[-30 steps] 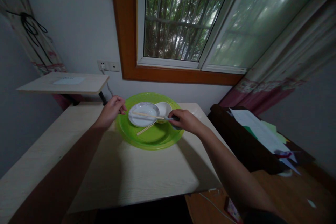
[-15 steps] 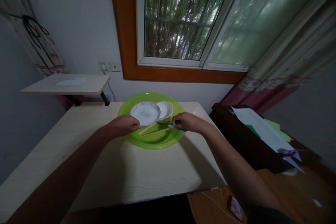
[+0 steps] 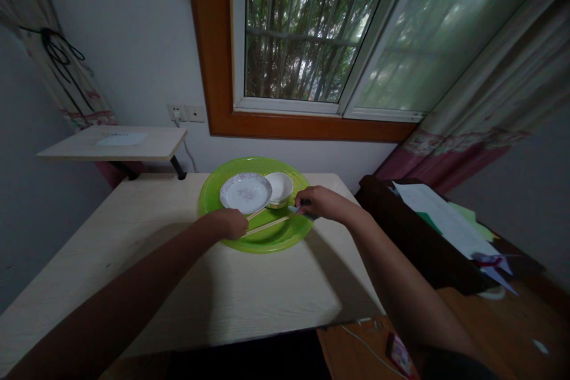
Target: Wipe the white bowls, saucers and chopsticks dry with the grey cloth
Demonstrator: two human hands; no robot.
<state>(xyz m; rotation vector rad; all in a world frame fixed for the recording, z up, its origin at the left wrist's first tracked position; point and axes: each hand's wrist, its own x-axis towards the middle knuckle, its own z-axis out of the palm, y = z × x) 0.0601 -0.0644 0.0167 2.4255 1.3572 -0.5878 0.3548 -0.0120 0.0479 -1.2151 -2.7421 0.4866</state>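
Observation:
A round green tray lies on the table and holds a white plate, a white bowl and a pair of light wooden chopsticks. My left hand is closed at the tray's near left, its fingers at the left ends of the chopsticks. The back of the hand partly hides how they grip. My right hand is closed at the tray's right side, pinching a spoon with a pale bowl and what looks like a dark handle. The spoon is above the tray, right of the chopsticks.
The pale wooden table runs up to the wall under the window. A small raised shelf stands at its back left. To the right are a dark cabinet with papers and, lower down, a phone-like item.
My left hand has moved right and nearer to me, from the plate's edge to the chopsticks. The nearer chopstick's left end has shifted slightly. My right hand has moved slightly right with the spoon.

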